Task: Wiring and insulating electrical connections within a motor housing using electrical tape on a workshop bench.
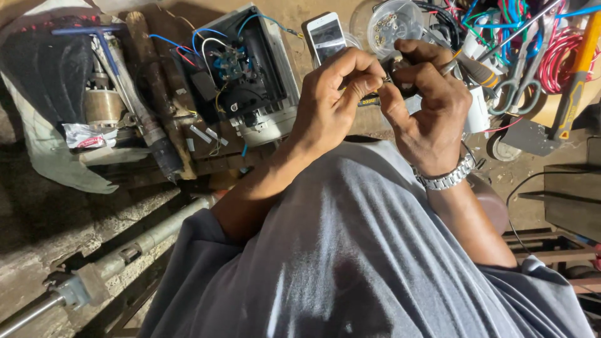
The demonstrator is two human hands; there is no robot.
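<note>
My two hands meet above a cluttered workbench. My left hand (335, 94) pinches a small metal part (389, 76) between thumb and fingertips. My right hand (432, 106), with a metal watch on its wrist, curls around the same part from the other side. The part is mostly hidden by my fingers. A dark-handled screwdriver (477, 70) lies just beyond my right hand; whether the hand grips it is unclear. My grey shirt fills the lower view.
An opened electric motor unit (250, 75) with blue, red and white wires sits left of my hands. Behind are a smartphone (327, 36), a clear round container of small parts (394, 22), scissors (519, 84), red wire coils (563, 50) and a blue T-handle wrench (94, 31). A metal pipe (131, 247) runs lower left.
</note>
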